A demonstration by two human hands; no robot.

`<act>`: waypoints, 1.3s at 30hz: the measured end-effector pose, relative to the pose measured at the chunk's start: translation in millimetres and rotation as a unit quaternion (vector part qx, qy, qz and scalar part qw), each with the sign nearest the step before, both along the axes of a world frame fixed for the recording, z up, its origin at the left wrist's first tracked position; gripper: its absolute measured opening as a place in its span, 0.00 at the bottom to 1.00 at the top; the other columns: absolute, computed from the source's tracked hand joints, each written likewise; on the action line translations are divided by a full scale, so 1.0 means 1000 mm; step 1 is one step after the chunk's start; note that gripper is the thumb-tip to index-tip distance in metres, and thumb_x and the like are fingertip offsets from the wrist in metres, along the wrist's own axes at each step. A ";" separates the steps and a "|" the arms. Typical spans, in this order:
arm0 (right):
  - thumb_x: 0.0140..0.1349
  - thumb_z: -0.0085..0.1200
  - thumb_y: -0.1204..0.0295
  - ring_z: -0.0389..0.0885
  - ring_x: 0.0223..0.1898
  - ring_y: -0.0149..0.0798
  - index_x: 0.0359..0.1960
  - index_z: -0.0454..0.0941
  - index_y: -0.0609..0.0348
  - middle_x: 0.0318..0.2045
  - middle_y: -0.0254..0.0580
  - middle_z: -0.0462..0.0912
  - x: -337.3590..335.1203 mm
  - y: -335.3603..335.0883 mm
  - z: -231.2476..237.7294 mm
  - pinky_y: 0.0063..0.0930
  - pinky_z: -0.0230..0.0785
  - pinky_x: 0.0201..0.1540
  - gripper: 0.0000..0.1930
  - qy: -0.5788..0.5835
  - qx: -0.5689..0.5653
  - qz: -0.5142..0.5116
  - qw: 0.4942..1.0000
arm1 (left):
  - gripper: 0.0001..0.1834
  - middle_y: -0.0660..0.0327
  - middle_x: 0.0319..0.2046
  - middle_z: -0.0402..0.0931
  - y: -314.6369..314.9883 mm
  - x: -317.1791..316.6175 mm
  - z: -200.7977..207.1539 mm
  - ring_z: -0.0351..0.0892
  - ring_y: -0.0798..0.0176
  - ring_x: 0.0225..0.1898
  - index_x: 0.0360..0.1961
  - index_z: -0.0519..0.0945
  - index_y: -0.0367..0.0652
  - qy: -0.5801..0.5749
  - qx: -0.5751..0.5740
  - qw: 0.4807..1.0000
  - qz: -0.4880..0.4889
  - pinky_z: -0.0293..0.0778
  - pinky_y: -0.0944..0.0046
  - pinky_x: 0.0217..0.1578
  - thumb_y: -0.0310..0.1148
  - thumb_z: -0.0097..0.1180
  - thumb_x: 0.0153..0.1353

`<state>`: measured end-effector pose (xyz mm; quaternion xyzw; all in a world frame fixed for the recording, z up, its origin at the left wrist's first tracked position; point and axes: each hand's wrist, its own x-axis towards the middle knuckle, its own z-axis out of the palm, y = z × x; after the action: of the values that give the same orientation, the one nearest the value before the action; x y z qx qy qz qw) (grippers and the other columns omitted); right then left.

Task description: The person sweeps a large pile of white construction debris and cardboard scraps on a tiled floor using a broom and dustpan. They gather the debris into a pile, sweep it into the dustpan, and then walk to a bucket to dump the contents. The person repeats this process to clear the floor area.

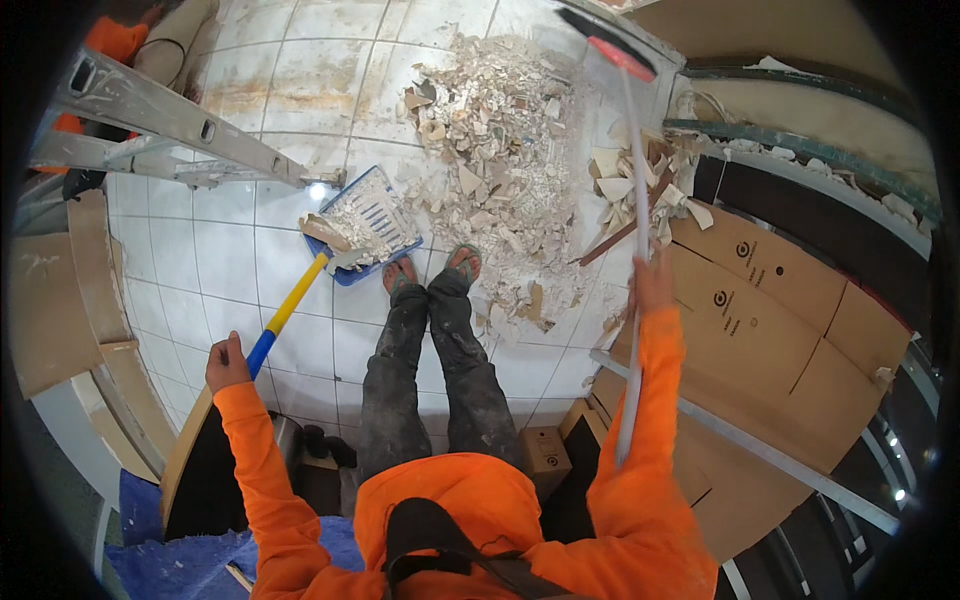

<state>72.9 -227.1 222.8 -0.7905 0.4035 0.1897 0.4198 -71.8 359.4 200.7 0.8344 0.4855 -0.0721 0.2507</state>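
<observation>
My right hand [655, 280] is closed round the pale stick of a broom [638, 150], which runs back along my forearm. Its red and black head is raised at the far right, blurred. My left hand [228, 362] has its fingers curled together; what they hold, if anything, is hidden. Next to that wrist ends the blue and yellow handle of a dustpan [293, 298]. The blue pan rests on the floor left of my feet, with broken pieces and dust in it. A wide heap of rubble [500, 140] lies beyond my feet.
An aluminium ladder [170, 120] stands at the far left, with a person's orange sleeve [115, 40] behind it. Flattened cardboard [770, 310] covers the right side, crossed by a metal bar [780, 455]. A small box [545, 455] sits near my right leg. Blue sheeting [190, 555] lies near left.
</observation>
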 end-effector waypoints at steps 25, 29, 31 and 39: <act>0.53 0.44 0.73 0.75 0.38 0.61 0.61 0.40 0.33 0.37 0.65 0.74 -0.145 0.067 -0.053 0.44 0.66 0.44 0.36 0.280 -0.077 0.136 0.947 | 0.20 0.64 0.16 0.68 -0.016 0.017 0.009 0.64 0.70 0.20 0.24 0.75 0.35 0.021 0.004 1.000 -0.020 0.64 0.69 0.23 0.46 0.54 0.53; 0.54 0.44 0.74 0.75 0.38 0.60 0.61 0.42 0.33 0.39 0.63 0.74 -0.182 0.075 -0.005 0.44 0.67 0.42 0.35 0.301 -0.081 0.154 0.938 | 0.20 0.64 0.16 0.69 -0.013 0.017 0.004 0.64 0.70 0.20 0.24 0.75 0.35 0.012 -0.002 1.000 -0.019 0.64 0.69 0.23 0.46 0.54 0.53; 0.56 0.44 0.74 0.75 0.41 0.56 0.61 0.45 0.37 0.43 0.61 0.73 -0.159 0.082 0.047 0.41 0.66 0.44 0.32 0.317 -0.031 0.082 0.944 | 0.20 0.64 0.16 0.69 -0.007 0.010 0.000 0.64 0.71 0.20 0.24 0.75 0.35 0.000 -0.014 1.000 -0.011 0.64 0.69 0.23 0.46 0.54 0.53; 0.62 0.38 0.72 0.65 0.53 0.49 0.59 0.54 0.57 0.51 0.58 0.67 -0.138 0.064 0.071 0.32 0.57 0.54 0.22 0.014 -0.006 0.114 0.993 | 0.19 0.65 0.16 0.69 0.000 0.001 -0.004 0.64 0.71 0.20 0.24 0.76 0.35 0.005 -0.002 1.000 0.007 0.64 0.69 0.22 0.44 0.55 0.54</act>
<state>-65.1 -163.2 293.6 -0.8311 0.3181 0.2449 0.3849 -71.2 359.5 196.8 0.8300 0.4925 -0.0756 0.2506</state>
